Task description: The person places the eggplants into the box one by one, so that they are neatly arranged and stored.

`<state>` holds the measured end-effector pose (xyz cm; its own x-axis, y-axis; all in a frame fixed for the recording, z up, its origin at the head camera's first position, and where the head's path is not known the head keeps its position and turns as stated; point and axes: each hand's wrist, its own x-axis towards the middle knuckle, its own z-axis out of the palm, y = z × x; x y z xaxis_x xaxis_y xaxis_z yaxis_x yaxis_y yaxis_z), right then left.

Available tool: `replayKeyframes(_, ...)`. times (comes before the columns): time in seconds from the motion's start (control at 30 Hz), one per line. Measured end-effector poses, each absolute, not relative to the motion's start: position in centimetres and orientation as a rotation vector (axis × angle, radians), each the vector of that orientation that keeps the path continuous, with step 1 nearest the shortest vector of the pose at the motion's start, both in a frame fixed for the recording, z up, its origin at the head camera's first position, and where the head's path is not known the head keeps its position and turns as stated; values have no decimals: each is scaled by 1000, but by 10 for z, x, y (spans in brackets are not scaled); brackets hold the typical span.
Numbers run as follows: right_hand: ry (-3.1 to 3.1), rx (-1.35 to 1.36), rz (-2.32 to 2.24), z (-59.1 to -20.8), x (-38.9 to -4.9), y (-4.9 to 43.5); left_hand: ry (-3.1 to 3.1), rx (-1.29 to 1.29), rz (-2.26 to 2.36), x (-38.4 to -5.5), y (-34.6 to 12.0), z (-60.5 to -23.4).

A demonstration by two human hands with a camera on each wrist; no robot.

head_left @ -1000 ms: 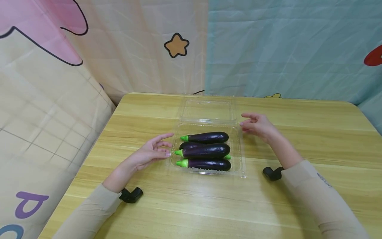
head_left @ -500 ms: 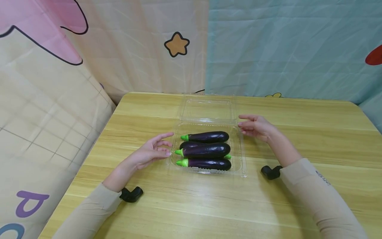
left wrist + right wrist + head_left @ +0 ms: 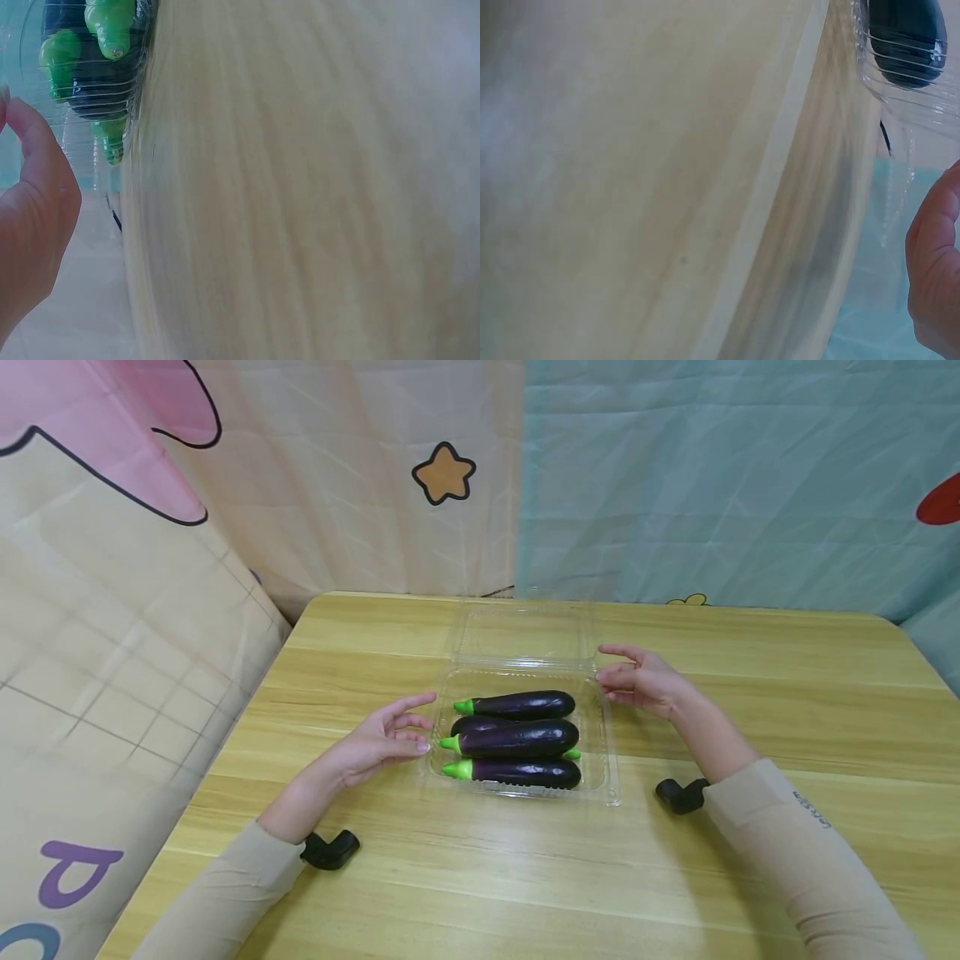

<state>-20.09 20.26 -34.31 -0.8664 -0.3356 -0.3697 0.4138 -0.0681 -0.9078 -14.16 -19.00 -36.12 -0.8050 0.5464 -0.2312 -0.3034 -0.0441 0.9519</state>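
A clear plastic clamshell box lies on the table, its lid folded back on the far side. Inside are several dark purple eggplants with green stems, stacked crosswise; a glossy eggplant lies on top. My left hand is at the box's left rim, thumb and fingers spread apart, fingertips right at the plastic. Across from it, my right hand is beside the right rim near the hinge, index finger extended toward the lid's side and thumb tip at the edge. Green stems show through the box wall in the left wrist view.
The box stands on a light wood-grain table. A cartoon-print curtain hangs right behind the table's far edge, and another printed cloth hangs along the left. Black wrist mounts stick out at both sleeves.
My right hand has shifted slightly left, closer to the box edge. The lid's far edge looks a little higher than before. My left hand and the eggplants have stayed put.
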Motion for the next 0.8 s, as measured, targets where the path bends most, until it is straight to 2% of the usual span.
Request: replayKeyframes(0.8,1863,-42,-2035,-348,-196,199,1656,256,1908,-142,-190,-362)
